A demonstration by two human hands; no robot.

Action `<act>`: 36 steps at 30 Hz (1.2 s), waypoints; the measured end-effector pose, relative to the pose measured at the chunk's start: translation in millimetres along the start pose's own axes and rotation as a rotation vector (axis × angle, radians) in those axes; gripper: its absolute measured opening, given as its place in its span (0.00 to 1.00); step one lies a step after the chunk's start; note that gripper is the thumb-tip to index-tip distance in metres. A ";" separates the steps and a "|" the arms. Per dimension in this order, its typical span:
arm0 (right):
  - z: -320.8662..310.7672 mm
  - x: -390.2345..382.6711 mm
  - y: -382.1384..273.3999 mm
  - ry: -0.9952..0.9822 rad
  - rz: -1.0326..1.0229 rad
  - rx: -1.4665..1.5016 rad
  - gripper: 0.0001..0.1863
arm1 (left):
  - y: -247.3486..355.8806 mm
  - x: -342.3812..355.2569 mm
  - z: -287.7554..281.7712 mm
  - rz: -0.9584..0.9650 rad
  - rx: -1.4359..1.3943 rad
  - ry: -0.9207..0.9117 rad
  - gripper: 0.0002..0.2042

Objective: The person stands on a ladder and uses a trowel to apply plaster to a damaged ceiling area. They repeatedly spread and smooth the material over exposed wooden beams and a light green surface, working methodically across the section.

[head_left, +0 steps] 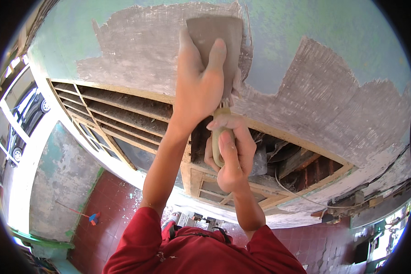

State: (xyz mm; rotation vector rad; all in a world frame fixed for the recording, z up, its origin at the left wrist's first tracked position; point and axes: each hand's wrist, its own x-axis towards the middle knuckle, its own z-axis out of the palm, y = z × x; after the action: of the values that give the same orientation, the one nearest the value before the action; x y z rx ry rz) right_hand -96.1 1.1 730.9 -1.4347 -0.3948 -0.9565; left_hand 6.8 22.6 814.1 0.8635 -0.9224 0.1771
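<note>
Both of my hands are on a wide-bladed scraper (231, 55), its blade raised flat against the wall (141, 50). My left hand (197, 86) grips the blade, thumb lying on its face and fingertips showing at its right edge. Below it, my right hand (233, 150) is wrapped round the pale handle (218, 146). Around the blade the wall is bare grey, with ragged edges against green-blue paint (278, 50). A loose flake stands just right of the blade.
Wooden louvre slats (123, 112) run below the wall at left. An opening at right shows dark debris and a cable (301, 201). Red floor tiles (100, 233) lie far below, with a blue-and-red object (94, 218) on them. A dark car (29, 114) stands outside at far left.
</note>
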 end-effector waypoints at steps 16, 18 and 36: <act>-0.8 22.3 -6.0 -0.027 0.010 0.078 0.12 | 13.8 19.1 0.2 0.053 0.013 -0.037 0.09; 1.8 18.1 -7.1 0.016 0.029 0.037 0.12 | 11.8 16.9 -1.4 0.033 0.001 -0.045 0.10; 4.1 27.5 -2.6 -0.028 -0.050 0.054 0.12 | 21.7 24.9 -3.1 -0.004 0.014 -0.104 0.13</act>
State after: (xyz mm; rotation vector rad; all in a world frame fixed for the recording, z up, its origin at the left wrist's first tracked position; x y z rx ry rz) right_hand -80.5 -3.3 753.7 -1.3959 -0.4753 -0.9596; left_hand 13.7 33.9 844.5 0.8941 -1.0173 0.1366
